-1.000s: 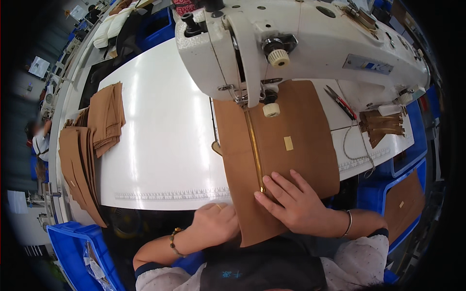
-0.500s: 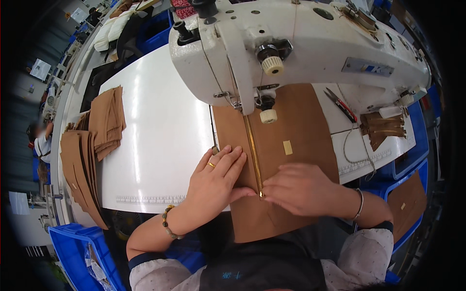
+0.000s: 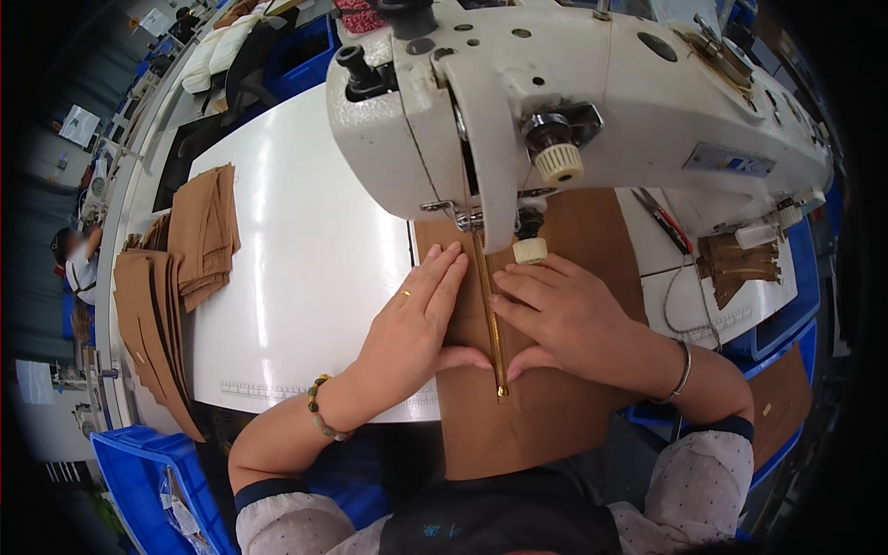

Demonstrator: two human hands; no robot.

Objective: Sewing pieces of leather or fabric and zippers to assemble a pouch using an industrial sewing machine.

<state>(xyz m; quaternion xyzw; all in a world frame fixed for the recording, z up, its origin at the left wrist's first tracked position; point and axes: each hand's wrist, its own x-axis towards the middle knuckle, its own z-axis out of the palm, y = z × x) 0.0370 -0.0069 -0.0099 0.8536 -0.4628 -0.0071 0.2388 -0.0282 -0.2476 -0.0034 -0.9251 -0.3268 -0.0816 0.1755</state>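
Note:
A brown fabric panel point(image 3: 518, 435) lies under the head of a white sewing machine point(image 3: 425, 139). Down its middle runs a gold metal zipper point(image 3: 495, 324), its upper end near the presser foot. My left hand point(image 3: 416, 319) lies flat on the fabric left of the zipper, fingers stretched toward the needle area and thumb toward the zipper. On the other side, my right hand point(image 3: 564, 319) rests flat with fingers spread, its thumb close to the zipper's lower end. Neither hand grips anything.
Stacks of brown fabric pieces point(image 3: 199, 236) lie at the left of the white table point(image 3: 296, 231). Red-handled snips point(image 3: 666, 222) and more brown pieces point(image 3: 740, 268) are at the right. Blue bins point(image 3: 166, 481) stand at both sides. Another person point(image 3: 79, 264) sits far left.
My right hand has moved from the zipper's lower end up along its right side and spread flat. My left hand stays on the fabric. The view has shifted slightly.

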